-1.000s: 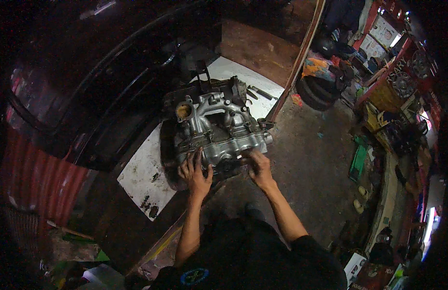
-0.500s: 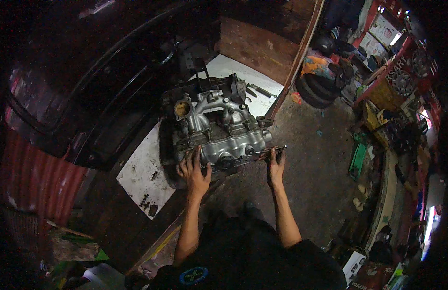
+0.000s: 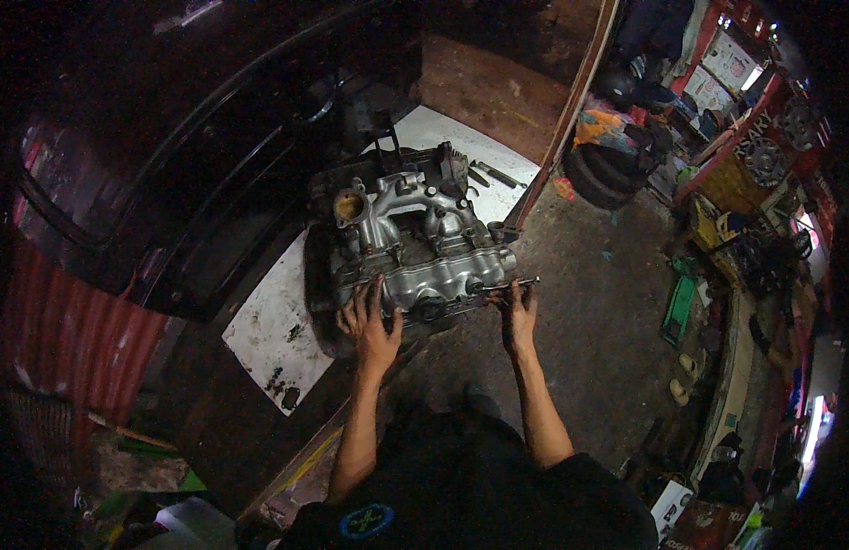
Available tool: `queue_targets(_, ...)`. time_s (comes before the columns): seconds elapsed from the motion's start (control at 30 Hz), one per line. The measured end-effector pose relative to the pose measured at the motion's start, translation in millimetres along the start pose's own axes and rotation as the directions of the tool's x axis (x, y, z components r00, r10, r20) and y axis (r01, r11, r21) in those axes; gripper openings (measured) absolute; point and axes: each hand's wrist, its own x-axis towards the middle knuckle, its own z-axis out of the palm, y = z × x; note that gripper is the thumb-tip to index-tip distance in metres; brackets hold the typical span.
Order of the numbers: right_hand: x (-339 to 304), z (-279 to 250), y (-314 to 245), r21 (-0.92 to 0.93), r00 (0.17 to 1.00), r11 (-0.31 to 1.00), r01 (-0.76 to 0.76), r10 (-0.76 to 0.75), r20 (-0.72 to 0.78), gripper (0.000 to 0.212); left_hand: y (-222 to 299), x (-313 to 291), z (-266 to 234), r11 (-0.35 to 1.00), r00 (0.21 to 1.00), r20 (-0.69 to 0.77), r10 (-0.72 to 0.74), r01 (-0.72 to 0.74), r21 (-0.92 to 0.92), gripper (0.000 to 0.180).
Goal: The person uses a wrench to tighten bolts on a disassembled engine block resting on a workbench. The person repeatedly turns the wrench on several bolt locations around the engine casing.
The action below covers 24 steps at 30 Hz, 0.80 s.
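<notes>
A greasy engine cylinder head [image 3: 408,236] with silver castings sits in front of me, its ribbed silver valve cover [image 3: 450,280] on the near side. My left hand [image 3: 373,332] rests at the near left corner of that cover, fingers spread and touching it. At the near right corner is my right hand [image 3: 518,316], fingers bent around a slim metal tool [image 3: 532,280] whose bright tip pokes out to the right. The tool's exact kind is too small and dark to tell. An open round port [image 3: 350,207] faces up on the engine's far left.
The engine rests on a stained white board [image 3: 276,330]. Wrenches [image 3: 498,174] lie on the board's far right part. A dark vehicle panel [image 3: 195,192] stands at left, a wooden panel [image 3: 493,87] behind. Tyres [image 3: 603,174], a green tool [image 3: 681,301] and sandals [image 3: 684,379] lie at right.
The view has shifted very slightly. Both hands stay at the cover's corners, with only a small shift in the right fingers around the tool.
</notes>
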Motion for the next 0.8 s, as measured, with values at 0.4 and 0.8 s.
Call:
queue_targets(0.4,-19,22,-71,-0.471,0.972,0.854,0.220,-0.152,0.179,0.044,2,-1,0,0.999,1.000,0.011,-0.029,0.029,0.021,0.064)
queue_targets(0.8,-36,55,-92,-0.489,0.598,0.465,0.738,-0.115,0.793,0.053,5,2,0,0.999,1.000,0.005,-0.013,0.013,0.030,0.061)
